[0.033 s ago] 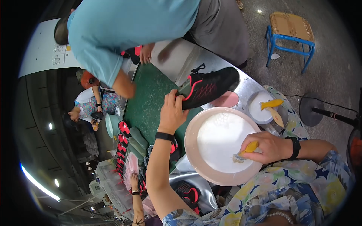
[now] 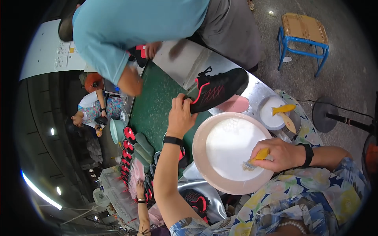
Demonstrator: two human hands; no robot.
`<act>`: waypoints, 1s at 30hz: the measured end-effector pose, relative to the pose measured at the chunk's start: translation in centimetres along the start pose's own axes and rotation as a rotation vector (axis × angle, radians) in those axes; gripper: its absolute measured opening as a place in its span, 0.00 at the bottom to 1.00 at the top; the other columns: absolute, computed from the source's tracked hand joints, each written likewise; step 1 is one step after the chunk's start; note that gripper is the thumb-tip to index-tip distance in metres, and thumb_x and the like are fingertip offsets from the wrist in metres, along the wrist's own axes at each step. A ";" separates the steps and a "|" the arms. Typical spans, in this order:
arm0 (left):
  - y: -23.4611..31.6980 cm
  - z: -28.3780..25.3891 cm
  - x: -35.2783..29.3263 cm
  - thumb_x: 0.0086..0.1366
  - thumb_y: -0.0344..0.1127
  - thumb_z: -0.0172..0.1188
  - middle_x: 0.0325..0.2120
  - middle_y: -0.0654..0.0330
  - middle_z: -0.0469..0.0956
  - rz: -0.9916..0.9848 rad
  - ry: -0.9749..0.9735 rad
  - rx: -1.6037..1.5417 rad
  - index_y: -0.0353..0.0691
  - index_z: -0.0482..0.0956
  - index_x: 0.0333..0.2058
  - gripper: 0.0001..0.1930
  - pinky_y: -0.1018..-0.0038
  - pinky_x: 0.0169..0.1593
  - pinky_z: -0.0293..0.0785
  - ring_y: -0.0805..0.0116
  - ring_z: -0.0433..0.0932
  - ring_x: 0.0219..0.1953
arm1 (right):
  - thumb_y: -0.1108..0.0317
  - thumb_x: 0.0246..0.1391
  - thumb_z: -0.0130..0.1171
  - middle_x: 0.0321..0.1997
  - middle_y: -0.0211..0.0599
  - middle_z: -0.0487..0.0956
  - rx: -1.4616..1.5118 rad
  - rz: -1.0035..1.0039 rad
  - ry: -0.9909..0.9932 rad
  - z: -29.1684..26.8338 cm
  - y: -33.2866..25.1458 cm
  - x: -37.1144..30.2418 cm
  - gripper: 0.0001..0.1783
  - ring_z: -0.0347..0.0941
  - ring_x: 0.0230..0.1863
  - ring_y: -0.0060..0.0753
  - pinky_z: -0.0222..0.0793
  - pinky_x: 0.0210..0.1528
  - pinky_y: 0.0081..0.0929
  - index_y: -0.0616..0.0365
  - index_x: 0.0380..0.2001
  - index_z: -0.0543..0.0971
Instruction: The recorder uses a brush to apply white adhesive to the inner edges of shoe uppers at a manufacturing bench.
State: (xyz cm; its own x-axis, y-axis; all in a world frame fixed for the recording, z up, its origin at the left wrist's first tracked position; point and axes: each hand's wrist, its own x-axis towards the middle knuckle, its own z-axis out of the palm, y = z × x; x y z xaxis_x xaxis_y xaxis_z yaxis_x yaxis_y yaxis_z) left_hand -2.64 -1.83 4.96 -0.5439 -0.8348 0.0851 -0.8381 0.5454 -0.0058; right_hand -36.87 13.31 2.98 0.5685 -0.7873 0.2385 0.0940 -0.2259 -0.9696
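Note:
My left hand (image 2: pixel 181 117) grips a black sneaker (image 2: pixel 220 91) with pink trim by its heel, fingers at the collar. The shoe is held up left of centre, its toe pointing to the upper right. My right hand (image 2: pixel 278 154) is closed round the yellow handle of a brush (image 2: pixel 261 153). Its bristles touch the white liquid near the right side of a pale pink basin (image 2: pixel 202 173). A pink insole-shaped piece (image 2: pixel 235 104) lies partly behind the shoe, on the metal table.
Right of the basin stands a smaller bowl (image 2: pixel 260 111) of white liquid with another yellow-handled brush (image 2: pixel 284 109). A green conveyor belt (image 2: pixel 155 94) carries several shoes and insoles. A co-worker in a blue shirt (image 2: pixel 138 23) leans over its far end. A blue-legged stool (image 2: pixel 303 29) stands beyond.
The sneaker has shifted very slightly, its toe a little lower to the left. The co-worker's hands have moved a bit. My right hand with the brush looks almost unchanged.

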 end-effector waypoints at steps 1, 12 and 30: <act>-0.4 0.8 -0.1 0.38 0.27 0.76 0.54 0.46 0.68 -0.005 -0.001 0.005 0.37 0.74 0.42 0.29 0.58 0.53 0.74 0.44 0.71 0.52 | 0.67 0.57 0.67 0.33 0.42 0.83 0.004 -0.004 -0.004 0.0 -0.1 0.0 0.10 0.82 0.33 0.42 0.76 0.37 0.31 0.58 0.37 0.77; 1.5 1.7 2.3 0.40 0.35 0.78 0.51 0.40 0.67 0.118 -0.091 0.130 0.32 0.73 0.40 0.29 0.58 0.57 0.71 0.42 0.70 0.53 | 0.67 0.57 0.66 0.34 0.41 0.83 -0.009 0.032 0.007 -0.3 0.2 0.8 0.10 0.82 0.35 0.42 0.76 0.38 0.32 0.59 0.37 0.77; -2.6 4.1 -1.0 0.65 0.44 0.65 0.40 0.61 0.81 -1.048 -0.189 -1.671 0.37 0.81 0.42 0.16 0.68 0.50 0.77 0.68 0.78 0.42 | 0.68 0.57 0.65 0.33 0.40 0.83 -0.017 0.016 0.037 -0.7 0.1 -0.1 0.09 0.82 0.34 0.42 0.75 0.38 0.33 0.58 0.38 0.77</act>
State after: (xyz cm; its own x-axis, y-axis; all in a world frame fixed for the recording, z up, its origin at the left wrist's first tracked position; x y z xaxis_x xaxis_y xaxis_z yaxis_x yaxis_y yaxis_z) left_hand -0.09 -2.72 0.83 -0.0415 -0.7535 -0.6561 0.0286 -0.6573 0.7531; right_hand -37.50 12.98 2.86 0.5392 -0.8115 0.2253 0.0714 -0.2225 -0.9723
